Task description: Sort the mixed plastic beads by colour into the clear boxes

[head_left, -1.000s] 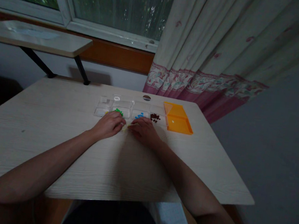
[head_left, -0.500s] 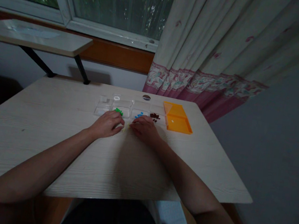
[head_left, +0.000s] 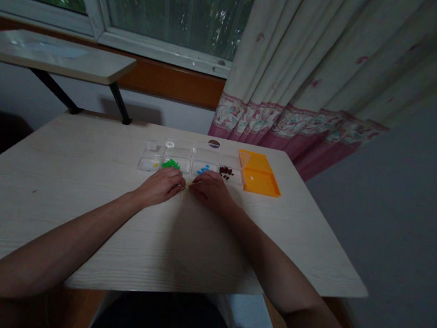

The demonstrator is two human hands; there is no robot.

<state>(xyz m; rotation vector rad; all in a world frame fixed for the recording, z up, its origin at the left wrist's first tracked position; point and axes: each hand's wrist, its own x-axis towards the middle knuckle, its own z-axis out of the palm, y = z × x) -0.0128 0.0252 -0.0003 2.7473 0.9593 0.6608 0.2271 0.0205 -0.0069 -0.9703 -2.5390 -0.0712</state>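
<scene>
Close together on the table, my left hand and my right hand meet fingertip to fingertip. Both are closed in a pinch at a small pale-yellow piece, too small to make out its exact kind. Just beyond the hands stand open clear plastic boxes. Green pieces lie in the one by my left hand, blue pieces in the one by my right hand. Farther right are dark brown pieces. The leftmost clear box holds a little yellow.
An open orange box with a small white piece inside lies at the right. A dark round spot shows near the table's back edge. A raised shelf stands at the back left, and a curtain hangs behind.
My left hand has shifted slightly right, closing the gap to my right hand at the yellow piece. More of the green pieces and some yellow in the leftmost box now show. My right hand hardly moved.
</scene>
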